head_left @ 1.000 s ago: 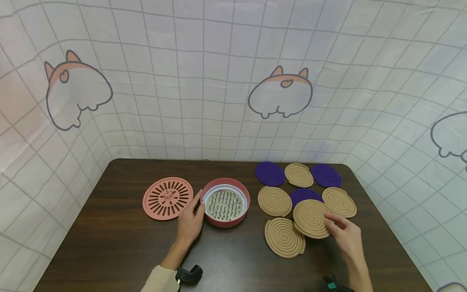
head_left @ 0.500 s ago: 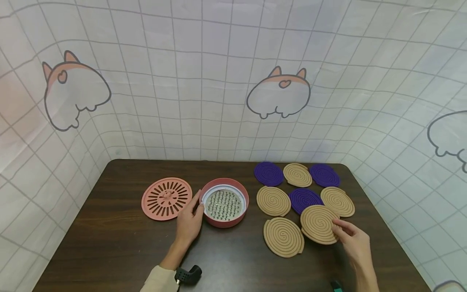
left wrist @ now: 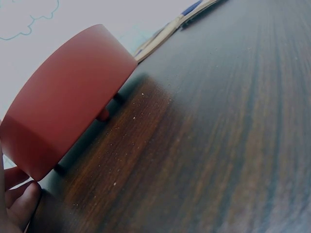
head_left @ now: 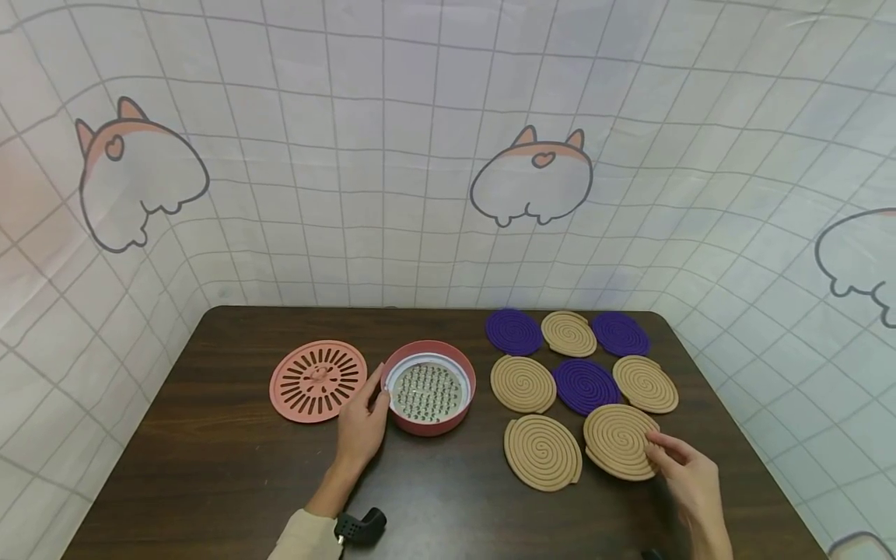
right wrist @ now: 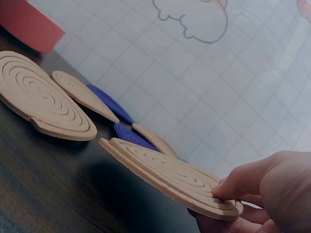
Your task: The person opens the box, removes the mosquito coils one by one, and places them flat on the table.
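My right hand (head_left: 689, 482) pinches the right edge of a tan mosquito coil (head_left: 620, 440), thumb on top and fingers below. In the right wrist view this coil (right wrist: 165, 170) tilts above the dark table with a shadow under it. My left hand (head_left: 362, 428) grips the left side of a round red mosquito coil holder (head_left: 430, 427) with a spiked metal plate inside a white ring. Fingers (left wrist: 22, 204) sit against the holder's lower edge in the left wrist view. A pink slotted lid (head_left: 318, 393) lies left of that hand.
Behind and beside the held coil lie several tan and purple coils, among them a tan coil (head_left: 542, 453) near the front and a purple coil (head_left: 585, 386) in the middle. The dark wooden table (head_left: 210, 467) backs onto a white gridded cloth (head_left: 378, 257).
My right hand has moved the pinched tan coil right and toward me, off its overlap with the purple coil and the front tan one. My left hand stays on the holder.
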